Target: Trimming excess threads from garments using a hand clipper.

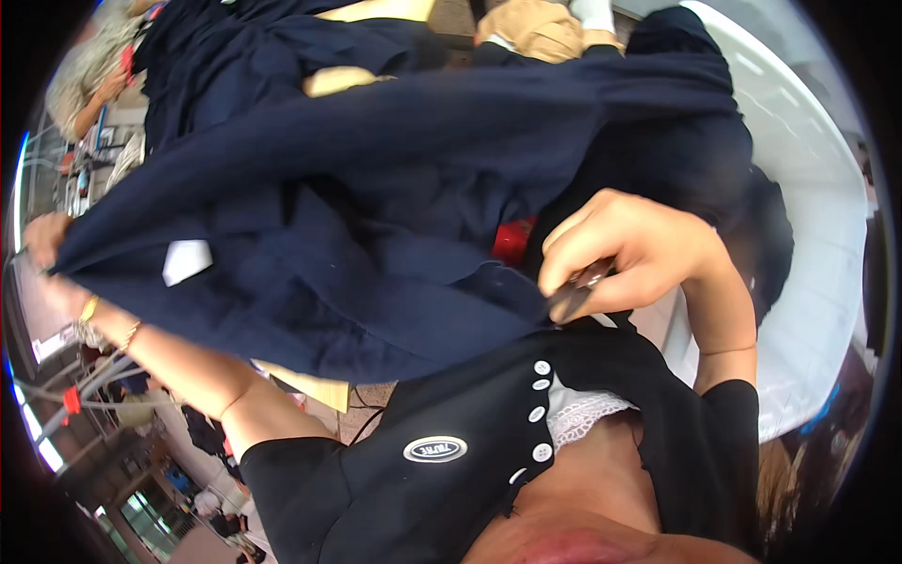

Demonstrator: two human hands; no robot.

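White table [808,282], red object [512,240], tan cloth [536,28]

The large navy woven cloth garment [376,188] looks matt and soft; its small white paper-like tag [186,260] is smooth; the small scissors [575,293] show glossy metal.

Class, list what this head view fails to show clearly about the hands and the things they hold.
- Small tool in the right hand: mostly covered by the fingers, blurred; kind unclear.
- Left hand: at the picture's rim, its grip buried in the navy garment.
- Red object: mostly hidden by garment folds.
- White tag: too small to read.
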